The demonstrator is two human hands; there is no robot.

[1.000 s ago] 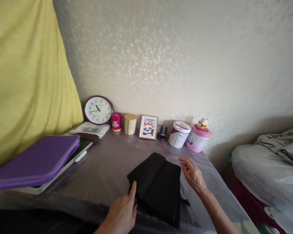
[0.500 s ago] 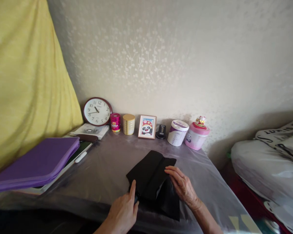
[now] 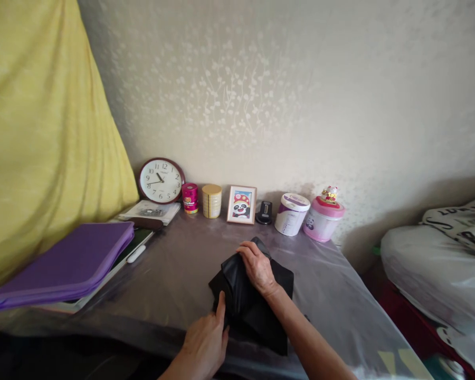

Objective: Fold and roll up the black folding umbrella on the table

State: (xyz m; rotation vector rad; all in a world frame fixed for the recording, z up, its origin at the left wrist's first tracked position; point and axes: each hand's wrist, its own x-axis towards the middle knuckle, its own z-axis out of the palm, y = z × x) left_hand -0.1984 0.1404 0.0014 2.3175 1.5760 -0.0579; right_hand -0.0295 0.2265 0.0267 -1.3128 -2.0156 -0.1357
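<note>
A black umbrella (image 3: 257, 316), its cloth in loose folded panels, lies on the near middle of the table. My left hand (image 3: 206, 338) is closed at its near left end, index finger stretched along the cloth; the part inside the fist is mostly hidden. My right hand (image 3: 257, 266) reaches across the umbrella and grips a panel near its far end, fingers bent over the fabric. One flap stands raised between the hands, and other panels spread out under my right forearm.
Plastic film covers the table (image 3: 174, 269). Along the wall stand a clock (image 3: 162, 180), a pink can (image 3: 190, 198), a yellow-lidded canister (image 3: 211, 201), a panda picture frame (image 3: 241, 205) and two tubs (image 3: 293, 214). Purple folder (image 3: 67, 261) left; bagged bundle (image 3: 419, 269) right.
My right hand has moved left and away from me, carrying a panel over toward the left side of the umbrella. My left hand stays at the near end. The view has shifted slightly.
</note>
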